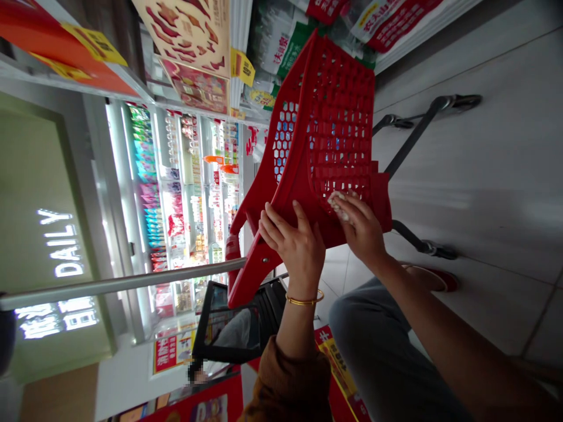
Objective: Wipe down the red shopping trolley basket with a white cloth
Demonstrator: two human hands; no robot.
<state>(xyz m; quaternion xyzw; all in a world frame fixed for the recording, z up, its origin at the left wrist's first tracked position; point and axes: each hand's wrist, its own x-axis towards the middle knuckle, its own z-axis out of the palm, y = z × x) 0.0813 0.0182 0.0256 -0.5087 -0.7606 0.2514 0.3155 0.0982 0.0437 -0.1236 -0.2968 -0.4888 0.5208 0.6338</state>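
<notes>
The view is turned on its side. A red plastic shopping cart (294, 146) with a perforated basket fills the middle. My left hand (295, 243), with a gold bangle at the wrist, rests on the cart's solid side panel near the handle end. Its fingers are spread, and it holds nothing. Lower on the same side, my right hand (361, 225) is closed on a crumpled white cloth (339, 202), pressed against the basket wall where the holes begin. Part of the cloth is hidden under my fingers.
Shelves with large water bottles (281, 44) and boxes (189, 35) stand beside the cart. Lit shelves of packets (152, 176) are behind. A metal pole (132, 281) crosses at left. Cart wheels (440, 250) rest on the tiled floor (484, 193), near my knee (369, 316).
</notes>
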